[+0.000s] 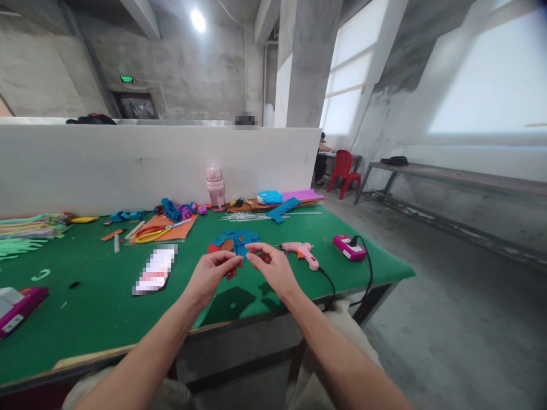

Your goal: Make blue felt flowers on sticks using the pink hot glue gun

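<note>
Seems partway along in handwork with small cut pieces: judging by the blue pieces (250, 234) lying in a loose heap at twelve o'clock, just beyond the fingertips, appears to have much of the cutting done and to have that heap left to use. Shows a brown piece (228, 245) in the same heap on the green table (98, 319), and curled blue and purple pieces (170, 210) at ten o'clock; cannot judge these as finished or as scrap. Has a pink glue gun (299, 249) resting unheld between two and three o'clock. Reaches in with one forearm from between seven and eight o'clock, the other from between four and five, hands raised above the table and nearly meeting at the tips. Pinches the grip of the left hand (213, 272) closed, thumb to finger; cannot tell of any small thing between. Holds the grip of the right hand (273, 270) slightly parted, with nothing visible in it.
</note>
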Tool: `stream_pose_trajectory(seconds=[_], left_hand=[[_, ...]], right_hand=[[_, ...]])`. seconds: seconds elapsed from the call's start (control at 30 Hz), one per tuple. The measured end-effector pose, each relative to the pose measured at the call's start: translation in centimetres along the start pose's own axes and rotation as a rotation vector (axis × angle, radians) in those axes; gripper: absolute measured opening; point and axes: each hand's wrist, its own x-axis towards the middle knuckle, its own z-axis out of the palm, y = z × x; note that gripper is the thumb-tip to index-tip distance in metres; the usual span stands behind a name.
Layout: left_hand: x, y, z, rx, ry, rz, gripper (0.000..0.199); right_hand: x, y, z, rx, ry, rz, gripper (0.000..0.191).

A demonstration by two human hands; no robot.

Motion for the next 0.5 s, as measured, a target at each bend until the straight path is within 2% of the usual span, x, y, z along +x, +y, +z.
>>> stream_pose_trajectory(seconds=[0.13,0.27,0.5], left_hand=[[-0.2,-0.3,0.7,0.004,-0.031,-0.006,0.018],[-0.3,-0.3,1.3,0.021,-0.034,-0.014,0.017],[-0.4,-0.3,1.8,0.069,0.03,0.012,0.013]], right_hand=[[-0.1,0.0,0.6,-0.023,0.009,0.006,0.031],[-0.2,0.2,1.1,-0.079,0.085,-0.029,0.022],[-0.4,-0.3,1.1,-0.177,0.157,-0.112,0.014]])
